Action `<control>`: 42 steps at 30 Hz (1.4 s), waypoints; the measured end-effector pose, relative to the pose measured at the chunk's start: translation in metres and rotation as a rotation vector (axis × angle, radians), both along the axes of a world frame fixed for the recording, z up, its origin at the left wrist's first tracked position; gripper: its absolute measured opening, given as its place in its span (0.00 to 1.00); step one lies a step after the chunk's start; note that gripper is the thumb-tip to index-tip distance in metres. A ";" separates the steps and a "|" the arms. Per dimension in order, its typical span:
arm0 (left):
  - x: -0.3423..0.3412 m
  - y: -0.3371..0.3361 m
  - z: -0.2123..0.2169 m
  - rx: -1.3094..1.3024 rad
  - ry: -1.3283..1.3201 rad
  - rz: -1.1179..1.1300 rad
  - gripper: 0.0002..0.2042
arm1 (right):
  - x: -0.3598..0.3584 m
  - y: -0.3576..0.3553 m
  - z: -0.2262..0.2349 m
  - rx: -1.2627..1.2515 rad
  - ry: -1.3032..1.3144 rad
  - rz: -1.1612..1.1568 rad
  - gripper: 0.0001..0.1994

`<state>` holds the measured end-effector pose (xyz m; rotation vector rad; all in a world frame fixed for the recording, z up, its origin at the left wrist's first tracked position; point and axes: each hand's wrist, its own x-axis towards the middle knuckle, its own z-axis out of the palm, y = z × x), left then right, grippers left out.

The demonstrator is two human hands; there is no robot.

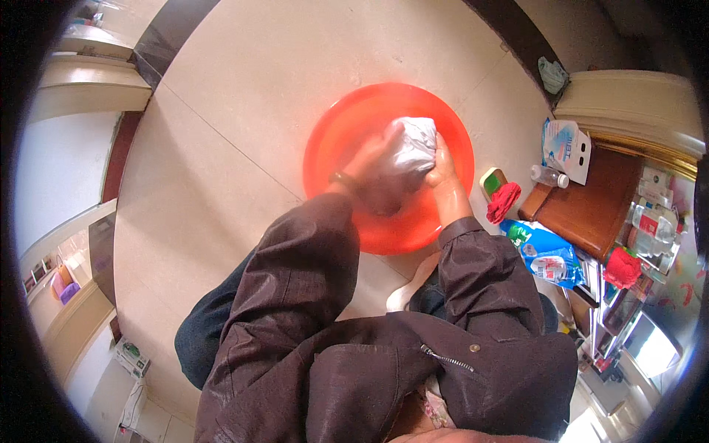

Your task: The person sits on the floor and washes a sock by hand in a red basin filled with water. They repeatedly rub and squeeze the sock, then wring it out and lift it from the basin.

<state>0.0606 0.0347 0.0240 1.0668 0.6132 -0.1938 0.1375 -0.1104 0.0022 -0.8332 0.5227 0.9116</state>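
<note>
A round orange-red basin [316, 159] stands on the floor in front of me. Above its middle, a bunched white cloth [416, 145] is held between my two hands. My left hand [375, 156], smeared by motion, presses its fingers against the cloth's left side. The right side is gripped by my wet right hand [443, 174], fingers closed around the fabric. Below the hands lies a dark patch [385, 198] in the basin; I cannot tell whether it is fabric or dirty water.
Right of the basin are a green-and-yellow block [492, 181], a red cloth [504, 201] and a blue packet [545, 255]. Past them, a clear bottle [549, 176] and a white bag [566, 150] sit by a brown cabinet [591, 199]. Pale tiles [221, 111] surround the basin.
</note>
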 end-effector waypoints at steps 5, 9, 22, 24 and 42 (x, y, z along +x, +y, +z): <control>-0.029 -0.007 0.017 -0.304 0.151 -0.171 0.23 | 0.006 -0.014 -0.027 0.106 0.067 -0.028 0.17; -0.045 0.003 0.020 -0.379 0.189 -0.237 0.20 | 0.004 -0.019 -0.050 0.028 0.010 -0.058 0.14; -0.002 0.028 0.009 0.841 -0.089 0.125 0.23 | 0.001 -0.005 -0.066 -0.111 -0.008 -0.305 0.15; 0.003 0.022 -0.002 0.888 -0.129 0.037 0.28 | -0.001 0.004 -0.060 -0.090 -0.051 -0.318 0.16; -0.036 -0.006 -0.063 0.988 0.028 -0.013 0.19 | -0.013 0.008 -0.066 -0.719 -0.793 0.138 0.27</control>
